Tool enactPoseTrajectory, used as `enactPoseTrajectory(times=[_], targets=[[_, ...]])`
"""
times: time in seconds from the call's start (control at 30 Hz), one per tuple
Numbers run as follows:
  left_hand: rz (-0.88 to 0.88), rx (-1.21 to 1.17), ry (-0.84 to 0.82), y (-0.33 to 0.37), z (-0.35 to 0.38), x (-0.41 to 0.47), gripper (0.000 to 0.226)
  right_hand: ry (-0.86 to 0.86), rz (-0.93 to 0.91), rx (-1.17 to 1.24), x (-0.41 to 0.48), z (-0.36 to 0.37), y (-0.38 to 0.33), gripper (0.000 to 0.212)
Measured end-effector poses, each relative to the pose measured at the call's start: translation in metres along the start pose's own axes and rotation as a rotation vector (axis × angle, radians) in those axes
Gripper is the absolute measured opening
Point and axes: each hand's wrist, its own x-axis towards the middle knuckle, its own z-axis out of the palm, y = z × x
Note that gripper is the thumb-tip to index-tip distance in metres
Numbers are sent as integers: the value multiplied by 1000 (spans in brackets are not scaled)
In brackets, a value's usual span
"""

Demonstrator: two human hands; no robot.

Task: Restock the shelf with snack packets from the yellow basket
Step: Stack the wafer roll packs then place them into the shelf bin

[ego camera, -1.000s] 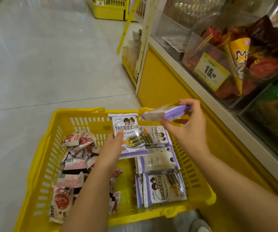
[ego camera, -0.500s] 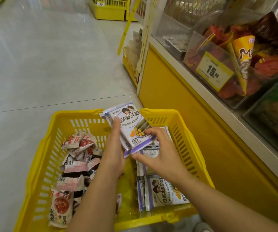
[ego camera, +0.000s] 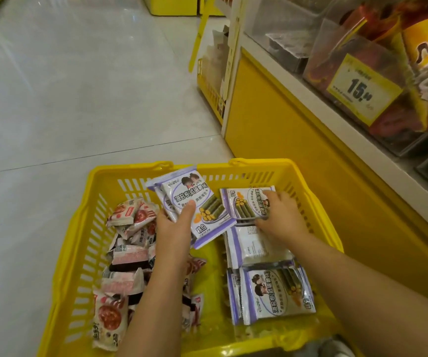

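Since a moment ago, the right hand (ego camera: 282, 217) had left the stack (ego camera: 195, 199) and gone to a purple packet (ego camera: 244, 204) lying at the far right of the basket (ego camera: 130, 169). Its fingers and thumb were curled over that packet's edges. The left hand (ego camera: 174, 228) held the stack just above the basket, thumb pressed on top, fingers hidden under it. More packets (ego camera: 272, 292) lay nearer, red ones (ego camera: 126, 215) on the left. The shelf (ego camera: 298, 140) stood beside the basket.
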Motion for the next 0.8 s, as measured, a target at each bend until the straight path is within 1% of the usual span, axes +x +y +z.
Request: enactPoseTrajectory(times=[0.1,0.17,0.27,0.37,0.43,0.53,0.6,0.7,0.8], targets=[[55,16,-2,4,0,-1,74,10,-157,-198,13,1,-3,83],[76,52,-6,4,0,-1,76,-30,-263,-277,23,-1,-4,84],[90,118,-6,3,-3,2,83,-96,-320,-354,36,-7,-6,98],[101,142,-29,2,-7,2,79,-149,-376,-481,39,-12,-7,106],[107,157,-29,2,-9,1,78,-163,-409,-537,39,-17,-6,101],[102,207,-17,2,-14,3,83,-130,-479,-509,39,-42,-7,89],[97,238,-8,1,-17,5,83,-147,-547,-483,36,-64,-10,90],[66,319,-54,-3,-16,7,82,-241,-701,-531,15,-82,-11,90],[-40,411,-151,-13,-9,5,77,-352,-833,-596,-19,-69,0,87]])
